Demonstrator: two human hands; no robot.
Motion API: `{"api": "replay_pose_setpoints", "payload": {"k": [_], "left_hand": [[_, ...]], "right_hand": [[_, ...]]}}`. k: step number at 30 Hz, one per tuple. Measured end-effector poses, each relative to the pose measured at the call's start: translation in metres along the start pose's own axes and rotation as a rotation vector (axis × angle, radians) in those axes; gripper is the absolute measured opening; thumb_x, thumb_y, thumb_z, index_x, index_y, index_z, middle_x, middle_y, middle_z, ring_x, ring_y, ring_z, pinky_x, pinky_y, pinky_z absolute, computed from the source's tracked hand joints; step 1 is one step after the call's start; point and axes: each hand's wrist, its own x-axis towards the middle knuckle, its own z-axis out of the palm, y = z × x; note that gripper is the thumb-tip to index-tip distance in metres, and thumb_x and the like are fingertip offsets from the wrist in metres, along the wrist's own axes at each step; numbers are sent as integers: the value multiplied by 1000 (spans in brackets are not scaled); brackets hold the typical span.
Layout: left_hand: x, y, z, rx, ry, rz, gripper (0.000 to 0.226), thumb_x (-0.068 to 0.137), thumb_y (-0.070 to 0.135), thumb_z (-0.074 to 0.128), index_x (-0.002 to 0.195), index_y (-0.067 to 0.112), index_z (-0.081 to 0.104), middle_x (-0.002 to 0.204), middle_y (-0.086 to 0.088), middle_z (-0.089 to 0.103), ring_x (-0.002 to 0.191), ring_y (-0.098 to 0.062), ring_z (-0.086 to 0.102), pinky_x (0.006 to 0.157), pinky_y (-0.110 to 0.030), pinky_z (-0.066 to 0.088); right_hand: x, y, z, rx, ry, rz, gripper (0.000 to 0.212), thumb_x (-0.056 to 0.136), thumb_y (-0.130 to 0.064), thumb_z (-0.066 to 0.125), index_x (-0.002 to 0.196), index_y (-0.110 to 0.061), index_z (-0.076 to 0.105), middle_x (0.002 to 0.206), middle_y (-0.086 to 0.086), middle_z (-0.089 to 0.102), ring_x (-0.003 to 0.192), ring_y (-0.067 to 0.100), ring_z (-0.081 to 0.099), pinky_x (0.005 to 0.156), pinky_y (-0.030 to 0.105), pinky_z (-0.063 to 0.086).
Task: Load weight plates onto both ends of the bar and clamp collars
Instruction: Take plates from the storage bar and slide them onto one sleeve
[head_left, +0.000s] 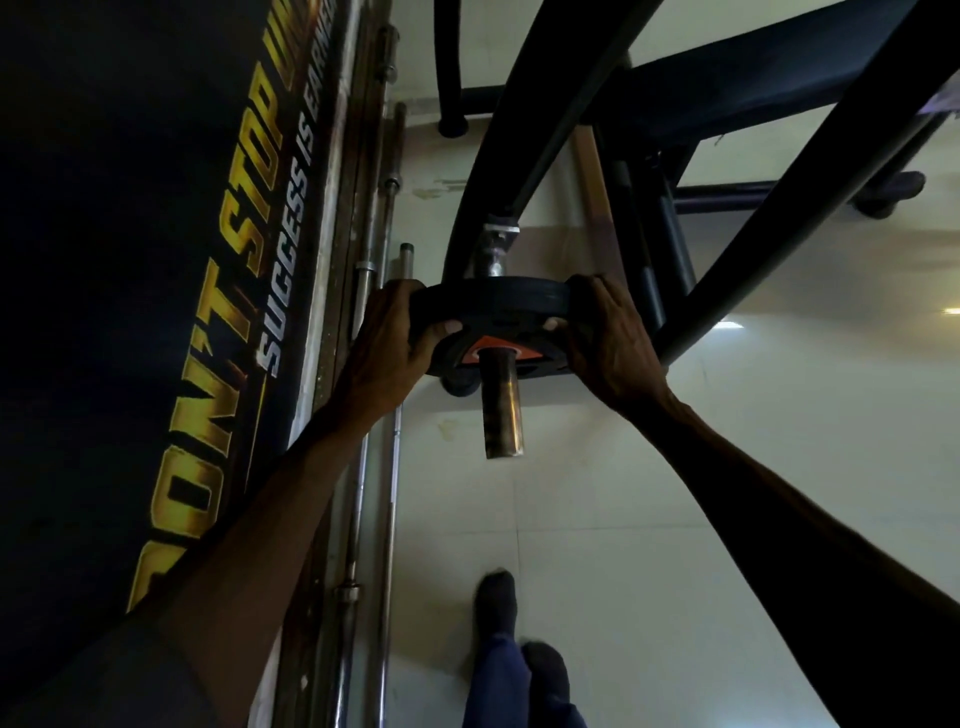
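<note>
Two hands, left hand (387, 353) and right hand (608, 338), grip one plate (493, 301) on one bar sleeve (501, 410)

A black round weight plate (493, 301), with an orange patch around its centre hole, sits threaded on the bar sleeve (502, 405). The sleeve is a dull, brownish metal tube passing through the hole, its free end projecting toward the camera. The plate stands square to the sleeve, partway along it.
</note>
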Motion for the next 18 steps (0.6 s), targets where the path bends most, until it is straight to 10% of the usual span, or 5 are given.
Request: {"api": "replay_pose_setpoints", "payload": {"k": [6,13,18], "left_hand": [[-73,22,3,-9,36,-3,74,88,79,51,131,18,50,123,7,45,120,-17,52,98,-45,55],[-157,48,9,-63,97,-87,65,89,62,61,131,12,55,117,6,50,104,6,45,85,0,38],[-215,80,13,-155,140,-202,64,88,58,63,130,11,57,112,10,54,95,11,49,80,4,36]], "right_hand": [[-61,-6,-6,26,7,-37,29,96,-23,69,115,-4,58,109,11,56,99,26,54,81,33,42],[-131,-18,-11,135,32,-23,37,93,-34,72,113,-4,65,105,2,57,98,26,59,84,37,50],[-169,-28,-27,78,21,-64,33,94,-35,71,109,-6,68,102,5,65,98,20,58,82,29,44]]}}
